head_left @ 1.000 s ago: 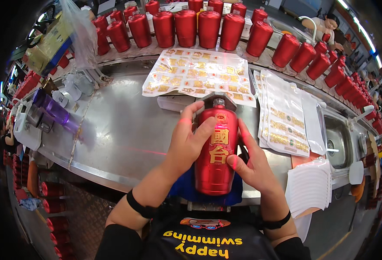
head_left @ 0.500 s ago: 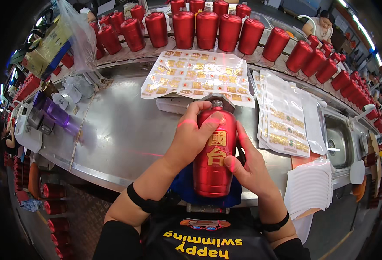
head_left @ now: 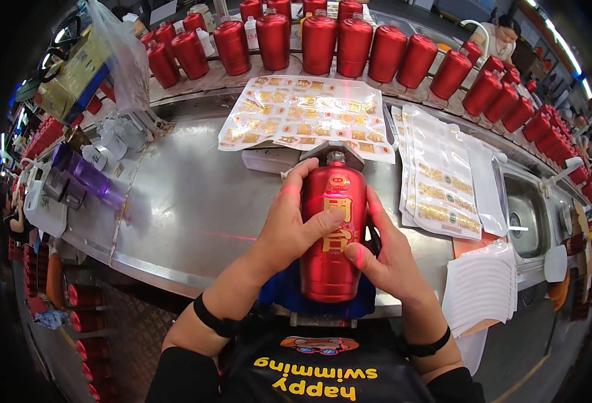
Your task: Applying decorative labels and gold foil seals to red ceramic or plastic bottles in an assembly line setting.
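Observation:
A glossy red bottle (head_left: 328, 275) with gold lettering down its front lies tilted before me, its clear neck pointing away. My left hand (head_left: 289, 225) grips its left side, the thumb pressed over the gold lettering and the fingers wrapped round the shoulder. On the opposite side my right hand (head_left: 393, 258) holds it, thumb on the front near the lower character; most of its fingers are hidden behind. The bottle's base rests over a blue cloth (head_left: 279, 289). Just beyond the neck lies a sheet of gold stickers (head_left: 302, 114).
Red bottles (head_left: 319, 43) stand in a curved row on a conveyor (head_left: 269, 70) at the back. To the right are more sticker sheets (head_left: 437, 181), a sink (head_left: 527, 221) and a stack of white sheets (head_left: 480, 285). A purple cup (head_left: 84, 171) sits left. A co-worker (head_left: 501, 40) is far right.
My left thumb has slid down the bottle from near the neck to the lettering, uncovering the gold emblem at the top. The bottles on the conveyor have shifted right.

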`<move>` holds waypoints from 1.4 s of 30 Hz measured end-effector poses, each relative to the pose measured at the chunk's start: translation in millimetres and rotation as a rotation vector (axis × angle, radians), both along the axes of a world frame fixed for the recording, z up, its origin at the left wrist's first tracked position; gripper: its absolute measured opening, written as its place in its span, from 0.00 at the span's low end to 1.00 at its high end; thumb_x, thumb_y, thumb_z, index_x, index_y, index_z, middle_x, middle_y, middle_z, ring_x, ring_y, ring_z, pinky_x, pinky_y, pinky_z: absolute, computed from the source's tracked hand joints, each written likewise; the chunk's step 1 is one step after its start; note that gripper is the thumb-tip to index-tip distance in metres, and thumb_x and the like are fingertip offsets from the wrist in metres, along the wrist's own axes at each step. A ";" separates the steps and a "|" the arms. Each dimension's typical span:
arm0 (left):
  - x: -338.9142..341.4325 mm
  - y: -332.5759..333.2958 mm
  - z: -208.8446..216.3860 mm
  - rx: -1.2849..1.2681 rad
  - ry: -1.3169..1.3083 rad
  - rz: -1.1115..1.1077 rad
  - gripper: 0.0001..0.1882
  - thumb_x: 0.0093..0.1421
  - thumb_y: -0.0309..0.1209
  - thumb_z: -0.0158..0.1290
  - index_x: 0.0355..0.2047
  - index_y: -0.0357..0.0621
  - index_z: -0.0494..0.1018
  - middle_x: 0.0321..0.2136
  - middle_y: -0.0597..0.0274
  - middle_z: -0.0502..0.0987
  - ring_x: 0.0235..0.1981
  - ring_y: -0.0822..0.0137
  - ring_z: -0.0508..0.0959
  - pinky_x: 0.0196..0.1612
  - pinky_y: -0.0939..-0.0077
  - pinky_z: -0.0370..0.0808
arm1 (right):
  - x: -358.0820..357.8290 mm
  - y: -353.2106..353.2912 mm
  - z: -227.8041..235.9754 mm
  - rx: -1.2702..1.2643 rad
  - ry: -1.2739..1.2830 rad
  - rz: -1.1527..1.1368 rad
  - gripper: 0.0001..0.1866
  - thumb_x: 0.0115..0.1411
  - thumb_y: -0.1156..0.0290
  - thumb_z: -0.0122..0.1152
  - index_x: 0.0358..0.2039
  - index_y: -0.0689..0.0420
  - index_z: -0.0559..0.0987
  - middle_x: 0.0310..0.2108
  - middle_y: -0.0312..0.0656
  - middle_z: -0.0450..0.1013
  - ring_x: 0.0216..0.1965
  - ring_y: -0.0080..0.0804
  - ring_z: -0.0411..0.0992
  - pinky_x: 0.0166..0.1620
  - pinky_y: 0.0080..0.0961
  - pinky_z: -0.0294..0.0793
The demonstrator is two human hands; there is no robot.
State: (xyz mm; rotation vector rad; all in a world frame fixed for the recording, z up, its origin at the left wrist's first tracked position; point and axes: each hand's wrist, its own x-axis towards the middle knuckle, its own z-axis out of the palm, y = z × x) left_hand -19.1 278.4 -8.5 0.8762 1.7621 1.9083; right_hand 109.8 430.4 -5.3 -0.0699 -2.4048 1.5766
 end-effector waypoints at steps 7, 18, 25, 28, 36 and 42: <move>0.3 1.3 3.9 -0.004 -0.044 -0.005 0.45 0.55 0.43 0.63 0.62 0.29 0.52 0.56 0.44 0.64 0.57 0.60 0.67 0.60 0.68 0.62 | 0.0 -0.2 -3.0 -0.039 0.000 -0.012 0.49 0.58 0.52 0.63 0.66 0.69 0.50 0.59 0.63 0.61 0.61 0.51 0.61 0.63 0.37 0.60; 7.1 -14.0 -3.5 0.033 0.045 -0.132 0.55 0.55 0.45 0.63 0.68 0.33 0.38 0.63 0.43 0.53 0.64 0.58 0.57 0.65 0.66 0.54 | -0.2 3.7 -5.6 -0.029 0.052 0.041 0.48 0.59 0.51 0.61 0.66 0.69 0.50 0.62 0.62 0.58 0.64 0.49 0.58 0.64 0.36 0.58; 4.8 -13.7 -6.1 0.010 0.094 -0.129 0.57 0.54 0.45 0.64 0.68 0.33 0.37 0.63 0.43 0.53 0.65 0.57 0.56 0.66 0.66 0.52 | -2.4 2.9 -5.0 -0.108 0.001 0.014 0.46 0.61 0.51 0.59 0.66 0.70 0.50 0.62 0.62 0.58 0.64 0.47 0.59 0.64 0.35 0.58; 3.5 -16.3 -6.7 -0.009 0.142 -0.120 0.56 0.55 0.46 0.63 0.68 0.33 0.38 0.63 0.43 0.53 0.65 0.57 0.56 0.66 0.66 0.52 | -1.4 3.0 -5.5 -0.051 0.040 0.006 0.45 0.62 0.50 0.57 0.66 0.69 0.50 0.62 0.62 0.58 0.64 0.47 0.59 0.64 0.34 0.57; -10.5 0.1 13.3 0.097 -0.180 -0.026 0.19 0.68 0.38 0.46 0.51 0.37 0.67 0.46 0.62 0.73 0.49 0.74 0.70 0.56 0.77 0.64 | 0.9 1.3 -7.7 -0.105 0.005 0.004 0.46 0.61 0.51 0.60 0.66 0.69 0.50 0.62 0.61 0.58 0.64 0.47 0.59 0.64 0.35 0.56; -25.6 18.1 19.0 -0.084 -0.069 0.061 0.11 0.63 0.35 0.54 0.40 0.40 0.71 0.34 0.68 0.73 0.36 0.79 0.71 0.42 0.83 0.69 | -0.2 -0.4 -8.9 -0.105 0.020 0.005 0.45 0.61 0.53 0.60 0.66 0.69 0.50 0.62 0.61 0.58 0.64 0.47 0.58 0.64 0.35 0.57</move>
